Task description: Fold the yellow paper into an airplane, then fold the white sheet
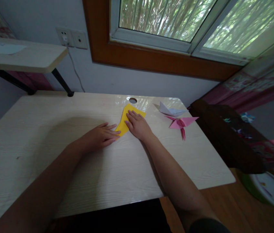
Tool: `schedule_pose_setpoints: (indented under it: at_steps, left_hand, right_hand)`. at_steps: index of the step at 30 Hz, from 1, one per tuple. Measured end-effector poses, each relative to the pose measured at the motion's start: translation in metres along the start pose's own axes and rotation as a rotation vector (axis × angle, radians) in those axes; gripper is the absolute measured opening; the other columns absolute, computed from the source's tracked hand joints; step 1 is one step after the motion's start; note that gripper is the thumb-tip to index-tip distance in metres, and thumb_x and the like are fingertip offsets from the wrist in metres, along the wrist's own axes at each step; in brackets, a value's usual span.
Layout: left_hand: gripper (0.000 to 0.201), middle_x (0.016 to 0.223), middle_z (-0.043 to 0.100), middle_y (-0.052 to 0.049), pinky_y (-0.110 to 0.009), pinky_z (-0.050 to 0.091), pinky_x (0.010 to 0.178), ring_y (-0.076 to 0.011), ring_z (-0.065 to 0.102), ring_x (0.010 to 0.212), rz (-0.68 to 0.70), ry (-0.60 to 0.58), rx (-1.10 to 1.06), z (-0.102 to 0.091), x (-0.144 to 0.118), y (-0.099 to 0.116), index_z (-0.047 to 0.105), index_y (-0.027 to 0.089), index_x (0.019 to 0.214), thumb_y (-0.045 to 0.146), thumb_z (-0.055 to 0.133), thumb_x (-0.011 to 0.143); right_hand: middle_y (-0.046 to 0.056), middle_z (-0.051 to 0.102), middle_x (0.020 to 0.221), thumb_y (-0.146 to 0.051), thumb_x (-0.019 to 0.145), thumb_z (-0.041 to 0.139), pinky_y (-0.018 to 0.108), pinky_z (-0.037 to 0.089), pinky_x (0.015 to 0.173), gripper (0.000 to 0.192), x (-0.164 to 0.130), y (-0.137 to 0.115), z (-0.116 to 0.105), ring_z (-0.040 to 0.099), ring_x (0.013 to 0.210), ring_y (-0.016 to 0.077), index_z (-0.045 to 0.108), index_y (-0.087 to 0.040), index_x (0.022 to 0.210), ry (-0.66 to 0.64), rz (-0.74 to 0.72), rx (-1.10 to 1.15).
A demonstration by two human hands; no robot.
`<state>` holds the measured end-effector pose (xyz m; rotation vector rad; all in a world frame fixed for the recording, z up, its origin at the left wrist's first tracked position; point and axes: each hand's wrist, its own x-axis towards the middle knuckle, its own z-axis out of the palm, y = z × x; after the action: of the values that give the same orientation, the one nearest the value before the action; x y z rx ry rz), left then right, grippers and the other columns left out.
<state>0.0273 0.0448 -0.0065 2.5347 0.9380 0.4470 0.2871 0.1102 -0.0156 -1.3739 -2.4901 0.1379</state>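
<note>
Yellow paper (pixel 123 124), bright, thin and straight-edged, lay on the pale wood-grain desk (pixel 30 113) — left hand (pixel 103 135) flat with fingers parted at its near corner, right hand (pixel 138 126) flat and unclenched over its right side, sharp-pointed pink folded paper (pixel 187 121) beyond.

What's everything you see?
desk: 1, pale, centre
paper: 1, yellow, desk centre
folded shape: 1, white, desk's right
folded figure: 1, pink, beside it
shelf: 1, pale, upper left
sheet: 1, white, shelf
wall plates: 2, white, wall
cable: 1, white, wall
window: 1, pale, top
curtain: 1, pinkish, right
cloth: some, pinkish, left
cabinet: 1, dark, right
small things: several, mixed, cabinet top
round container: 1, green, floor
left hand: 1, bare, on paper
right hand: 1, bare, on paper
</note>
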Motion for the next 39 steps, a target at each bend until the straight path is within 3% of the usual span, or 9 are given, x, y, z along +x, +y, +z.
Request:
schedule_pose_setpoints:
  at_steps: [4, 9, 24, 29, 39]
  left_hand:
    - [0.029, 0.132, 0.068, 0.000, -0.051, 0.020, 0.125, -0.0230, 0.046, 0.143, 0.012, 0.003, -0.020, -0.005, -0.001, 0.004, 0.071, 0.031, 0.122, 0.031, 0.051, 0.102]
    - [0.027, 0.126, 0.072, -0.001, -0.050, 0.024, 0.124, -0.0232, 0.047, 0.142, 0.035, -0.016, -0.054, -0.012, -0.003, 0.008, 0.075, 0.029, 0.114, 0.032, 0.051, 0.103]
    - [0.025, 0.126, 0.072, 0.000, -0.051, 0.021, 0.126, -0.0234, 0.044, 0.145, 0.006, -0.040, -0.166, -0.014, -0.007, 0.004, 0.075, 0.031, 0.116, 0.035, 0.056, 0.101]
    - [0.023, 0.122, 0.074, 0.001, -0.049, 0.021, 0.126, -0.0223, 0.046, 0.143, 0.004, 0.000, -0.238, -0.012, -0.008, -0.002, 0.076, 0.033, 0.113, 0.035, 0.057, 0.100]
    - [0.023, 0.119, 0.075, 0.000, -0.051, 0.025, 0.124, -0.0231, 0.048, 0.142, 0.037, -0.034, -0.172, -0.015, -0.006, 0.000, 0.077, 0.033, 0.110, 0.030, 0.056, 0.101]
  right_hand:
    - [0.014, 0.041, 0.159, -0.041, 0.106, 0.038, 0.049, 0.026, 0.124, 0.053, 0.001, 0.006, 0.001, 0.034, 0.150, 0.0282, 0.049, -0.011, 0.149, 0.036, 0.089, -0.041]
    - [0.012, 0.039, 0.160, -0.041, 0.105, 0.040, 0.052, 0.025, 0.123, 0.054, 0.002, 0.013, 0.002, 0.033, 0.150, 0.0291, 0.046, -0.014, 0.151, 0.030, 0.171, -0.046]
    - [0.009, 0.037, 0.162, -0.042, 0.105, 0.041, 0.048, 0.023, 0.124, 0.056, 0.003, 0.013, 0.002, 0.030, 0.151, 0.0282, 0.043, -0.015, 0.154, 0.013, 0.216, -0.066]
    - [0.008, 0.036, 0.163, -0.043, 0.104, 0.040, 0.048, 0.023, 0.124, 0.057, 0.003, 0.012, 0.001, 0.030, 0.152, 0.0290, 0.042, -0.015, 0.154, 0.002, 0.237, -0.075]
    - [0.009, 0.037, 0.162, -0.042, 0.104, 0.040, 0.048, 0.024, 0.124, 0.056, 0.002, 0.011, 0.001, 0.031, 0.151, 0.0292, 0.043, -0.015, 0.153, 0.021, 0.233, -0.094]
